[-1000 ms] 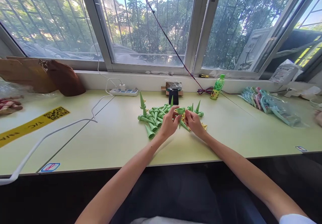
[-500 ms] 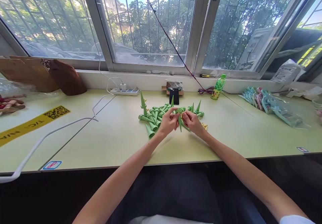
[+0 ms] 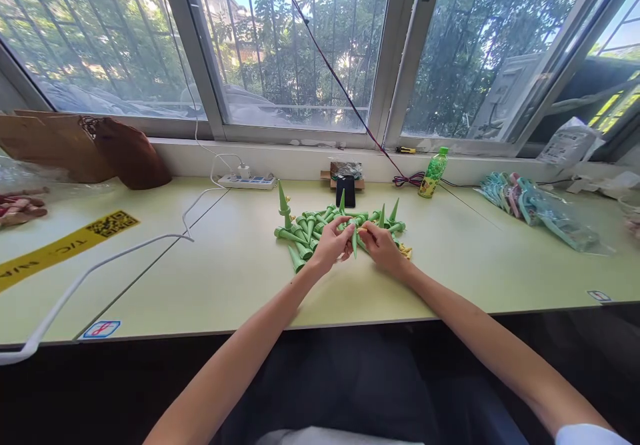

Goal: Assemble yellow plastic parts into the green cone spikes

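My left hand (image 3: 330,245) is closed round a green plastic plant-watering spike (image 3: 355,244), its pointed end aimed down toward me. Close on its right, my right hand (image 3: 384,248) pinches at the upper part of that spike. Something small and yellowish shows at the right fingertips, too small to name. Behind and left of my hands lies a pile of similar green spikes (image 3: 302,233), several standing point up. Small yellow pieces (image 3: 406,252) lie by my right wrist.
A black phone (image 3: 345,192) leans on a small box behind the pile. A green drink bottle (image 3: 434,173) stands right of it. A power strip (image 3: 249,182) and white cable (image 3: 125,248) are on the left, bagged pastel items (image 3: 540,208) on the right.
The held spike has shifted slightly left and its tip has risen a little. My right fingers have moved slightly against its top. The pile looks unchanged.
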